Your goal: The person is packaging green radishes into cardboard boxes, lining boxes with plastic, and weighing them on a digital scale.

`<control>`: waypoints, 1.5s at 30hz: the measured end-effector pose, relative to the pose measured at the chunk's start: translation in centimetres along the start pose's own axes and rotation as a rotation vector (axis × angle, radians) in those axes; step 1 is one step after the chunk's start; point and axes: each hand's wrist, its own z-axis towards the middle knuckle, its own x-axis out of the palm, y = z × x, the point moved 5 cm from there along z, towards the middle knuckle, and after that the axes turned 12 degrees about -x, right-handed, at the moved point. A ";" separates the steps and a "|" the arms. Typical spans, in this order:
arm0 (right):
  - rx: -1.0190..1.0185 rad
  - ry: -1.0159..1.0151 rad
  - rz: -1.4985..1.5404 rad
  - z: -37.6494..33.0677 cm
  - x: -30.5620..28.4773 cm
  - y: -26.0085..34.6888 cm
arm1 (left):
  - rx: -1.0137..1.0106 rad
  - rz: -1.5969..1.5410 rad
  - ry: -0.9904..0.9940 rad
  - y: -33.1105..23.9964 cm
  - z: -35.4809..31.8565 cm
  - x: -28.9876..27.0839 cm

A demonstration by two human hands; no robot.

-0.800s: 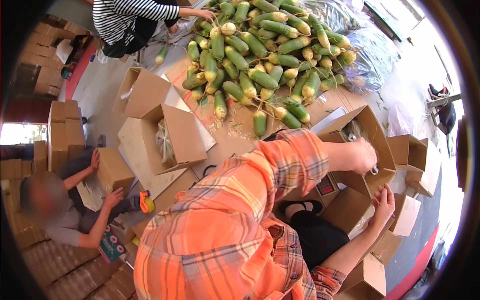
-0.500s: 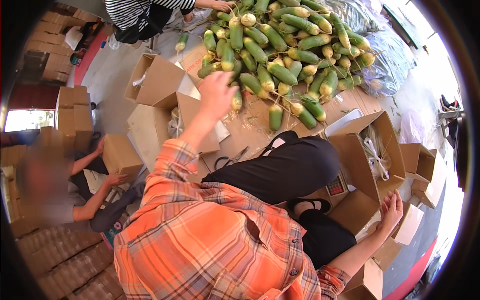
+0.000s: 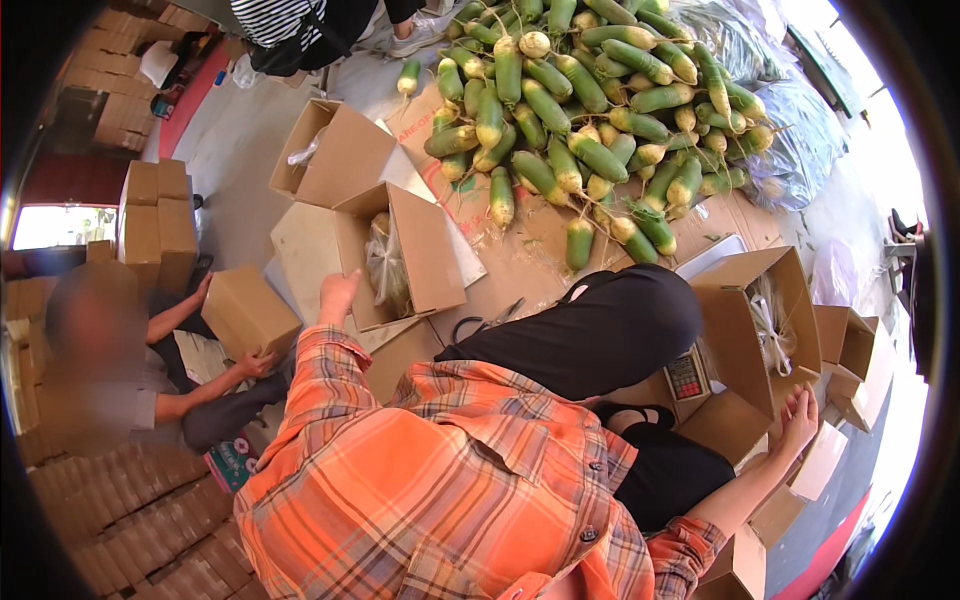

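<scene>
My left hand [image 3: 339, 296] is closed at the near left edge of an upright open cardboard box [image 3: 437, 262]. Inside that box sits a clear plastic bag [image 3: 386, 262] with something pale in it. On the right, my right hand [image 3: 798, 420] rests by the near corner of another open cardboard box [image 3: 735, 310], its fingers stretched out and nothing seen in them. A knotted clear bag [image 3: 772, 335] fills part of this second box. Beyond my knees lies a large pile of green radishes [image 3: 590, 120] with pale ends, on flattened cardboard.
Scissors [image 3: 486, 322] lie near my leg; a scale [image 3: 686, 376] stands beside the right box. Another person [image 3: 180, 395] at left holds a carton [image 3: 250, 310]. Someone in stripes [image 3: 280, 25] is at the far left. Several open cartons [image 3: 850, 345] stand at right; stacked cartons [image 3: 130, 520] are at lower left.
My left hand has come back from the near side of the radish pile to the left box's edge. My right hand has stayed by its box. The striped person's hand has left the pile.
</scene>
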 end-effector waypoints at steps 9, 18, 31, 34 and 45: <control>-0.035 -0.007 -0.024 -0.4 1.9 1.2 | 0.072 -0.107 -0.069 3.4 5.6 1.7; -0.009 -0.114 -0.010 0.1 0.4 -1.1 | -0.146 -0.071 -0.144 12.6 10.1 -1.4; -0.040 -0.265 -0.013 0.5 -1.2 -1.7 | -0.094 0.101 -0.420 17.3 15.2 -3.7; -0.017 -0.276 -0.029 -0.3 -1.6 -0.6 | 0.094 -0.044 -0.742 8.2 7.7 -6.6; -0.147 -0.264 0.040 -2.4 -0.3 4.7 | 1.683 -0.229 -0.166 -24.8 -25.9 3.4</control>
